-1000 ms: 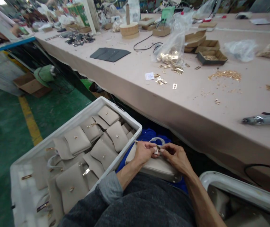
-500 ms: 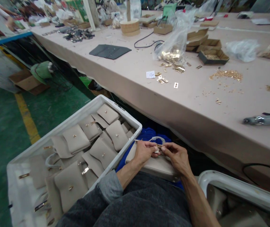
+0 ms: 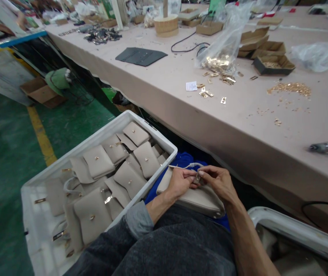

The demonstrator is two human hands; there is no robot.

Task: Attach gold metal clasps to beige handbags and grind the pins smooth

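A beige leather bag (image 3: 198,201) lies across my lap on blue cloth. My left hand (image 3: 181,182) and my right hand (image 3: 218,182) meet above it, fingers pinched together on a small metal clasp piece (image 3: 197,179) at the bag's top. A thin clear plastic strip (image 3: 185,166) curls out just beyond my fingers. Both hands are closed on the small part.
A white crate (image 3: 74,151) full of beige bags with gold clasps stands at my left. A second white bin (image 3: 296,230) is at lower right. The long pink table (image 3: 238,126) ahead holds gold hardware (image 3: 290,88), a plastic bag of fittings (image 3: 221,50), cardboard trays and a grey power tool (image 3: 327,147).
My hands have closed in tighter on the clasp piece over the bag. The view has shifted slightly left; the hands stay in the same place on my lap.
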